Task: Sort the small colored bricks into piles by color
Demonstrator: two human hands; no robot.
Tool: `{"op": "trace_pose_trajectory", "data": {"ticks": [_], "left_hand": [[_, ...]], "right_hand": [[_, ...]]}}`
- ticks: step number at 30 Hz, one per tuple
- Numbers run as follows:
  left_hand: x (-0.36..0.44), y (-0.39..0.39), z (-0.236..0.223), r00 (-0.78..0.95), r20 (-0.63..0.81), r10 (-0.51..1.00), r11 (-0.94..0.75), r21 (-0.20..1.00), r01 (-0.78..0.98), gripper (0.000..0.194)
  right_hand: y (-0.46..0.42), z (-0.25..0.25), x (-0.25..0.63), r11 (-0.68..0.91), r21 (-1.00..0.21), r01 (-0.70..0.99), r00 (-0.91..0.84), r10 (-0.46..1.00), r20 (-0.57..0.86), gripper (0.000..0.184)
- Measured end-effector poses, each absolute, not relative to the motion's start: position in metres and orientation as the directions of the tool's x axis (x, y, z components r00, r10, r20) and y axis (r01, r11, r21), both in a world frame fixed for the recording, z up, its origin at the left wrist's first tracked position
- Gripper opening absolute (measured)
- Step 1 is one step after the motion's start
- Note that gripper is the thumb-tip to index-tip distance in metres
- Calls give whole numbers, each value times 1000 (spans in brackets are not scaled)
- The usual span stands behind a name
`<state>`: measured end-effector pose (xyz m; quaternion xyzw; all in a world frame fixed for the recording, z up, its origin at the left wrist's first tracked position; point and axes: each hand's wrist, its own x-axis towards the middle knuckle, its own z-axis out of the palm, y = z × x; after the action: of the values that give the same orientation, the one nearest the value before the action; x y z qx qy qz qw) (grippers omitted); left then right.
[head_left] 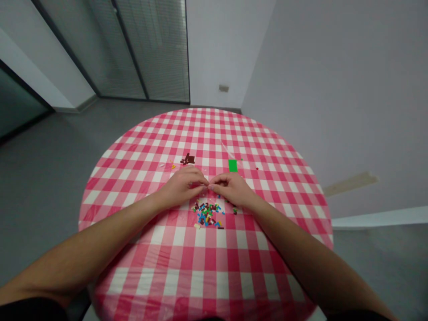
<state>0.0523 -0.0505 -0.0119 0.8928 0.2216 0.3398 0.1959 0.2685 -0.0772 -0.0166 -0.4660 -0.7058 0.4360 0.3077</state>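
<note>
My left hand and my right hand meet fingertip to fingertip above the middle of the table. Both are closed in a pinch, and whatever lies between the fingertips is too small to make out. Just below them, nearer to me, is a loose pile of tiny building bricks in blue, green, brown, white and yellow. Past my right hand lies a flat green plate. Beyond my left hand sit several dark brown pieces, with small yellow pieces beside them.
A red-and-white checked cloth covers the round table. One tiny red piece lies off to the right. Behind the table are a white wall with a socket and glass panels.
</note>
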Motion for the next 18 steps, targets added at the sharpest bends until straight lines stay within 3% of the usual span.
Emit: {"op": "trace_pose_trajectory", "data": {"ticks": [18], "left_hand": [[52, -51, -13, 631, 598, 494, -857, 456, 239, 10]], "right_hand": [[-78, -17, 269, 200, -905, 375, -391, 919, 41, 18]]}}
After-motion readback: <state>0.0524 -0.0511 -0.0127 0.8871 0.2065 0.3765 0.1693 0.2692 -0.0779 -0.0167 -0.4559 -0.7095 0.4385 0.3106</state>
